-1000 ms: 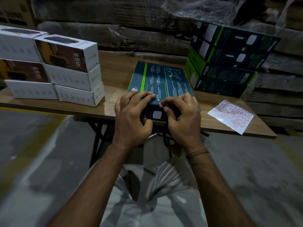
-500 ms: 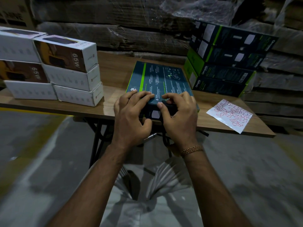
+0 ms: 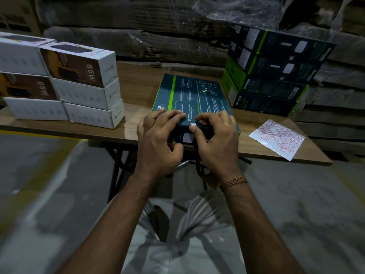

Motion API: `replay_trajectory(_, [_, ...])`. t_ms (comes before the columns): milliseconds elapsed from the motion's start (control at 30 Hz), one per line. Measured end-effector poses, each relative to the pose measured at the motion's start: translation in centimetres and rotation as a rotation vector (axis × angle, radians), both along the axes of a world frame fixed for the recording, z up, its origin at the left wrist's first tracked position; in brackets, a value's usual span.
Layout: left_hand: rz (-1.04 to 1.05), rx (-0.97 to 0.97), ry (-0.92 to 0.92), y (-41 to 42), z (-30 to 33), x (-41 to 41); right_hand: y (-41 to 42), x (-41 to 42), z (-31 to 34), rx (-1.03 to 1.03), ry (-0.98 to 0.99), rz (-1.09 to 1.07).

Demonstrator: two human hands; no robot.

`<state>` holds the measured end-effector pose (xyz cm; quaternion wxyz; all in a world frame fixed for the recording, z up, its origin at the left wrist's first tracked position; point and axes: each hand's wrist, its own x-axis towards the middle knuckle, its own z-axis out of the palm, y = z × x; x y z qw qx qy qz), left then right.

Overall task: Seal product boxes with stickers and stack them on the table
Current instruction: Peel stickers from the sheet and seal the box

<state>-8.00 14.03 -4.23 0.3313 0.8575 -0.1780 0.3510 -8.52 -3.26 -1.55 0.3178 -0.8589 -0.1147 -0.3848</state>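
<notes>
Long wooden bench [image 3: 138, 123] with a brown grain top, on dark folding legs, carrying everything. At its left end, stack of white cardboard boxes marked 65W [image 3: 65, 86], three layers high, probably light and a little crushable at the corners. At the far right, pile of dark boxes with green edges [image 3: 272, 76], four high, lying flat, near the wrapped pallets behind.

In the middle, at the near edge of the bench, flat dark blue-green cardboard product box with a green stripe [image 3: 193, 95], lying broad face up, its near end flap toward the person. Looks stiff enough across the broad face, but thin card: likely to dent if squeezed at the flap. Glossy print, so maybe slippery under dry fingers. Best taken by the two long side edges for lifting to the pile, not by the end flap with the fresh seal.

Left hand [image 3: 160, 139] gripping the near left corner of this box, fingers on top, thumb below. Right hand [image 3: 215, 137] curled over the near right corner, thumb pressing the small pink-bordered square sticker [image 3: 192, 125] at the top edge of the flap.

Right of the box, white backing sheet with many small pink stickers [image 3: 276, 139], apart from it, flimsy, easy to slide.
</notes>
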Motion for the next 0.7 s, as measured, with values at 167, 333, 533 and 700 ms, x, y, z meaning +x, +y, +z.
replay_trajectory(167, [0.002,-0.001,0.003,0.03,0.05,-0.05,0.2,0.21,-0.16,-0.042,0.031,-0.016])
replay_trajectory(333, [-0.003,-0.002,0.009,0.02,0.05,-0.05,-0.09,-0.33,0.04,-0.04,0.053,0.015])
replay_trajectory(533, [0.001,0.008,0.012,0.01,-0.03,-0.01,-0.08,-0.25,-0.46,-0.075,-0.01,-0.005])
replay_trajectory(700, [0.008,0.007,-0.001,-0.02,-0.01,0.03,0.19,-0.15,-0.63,-0.12,-0.036,-0.04])
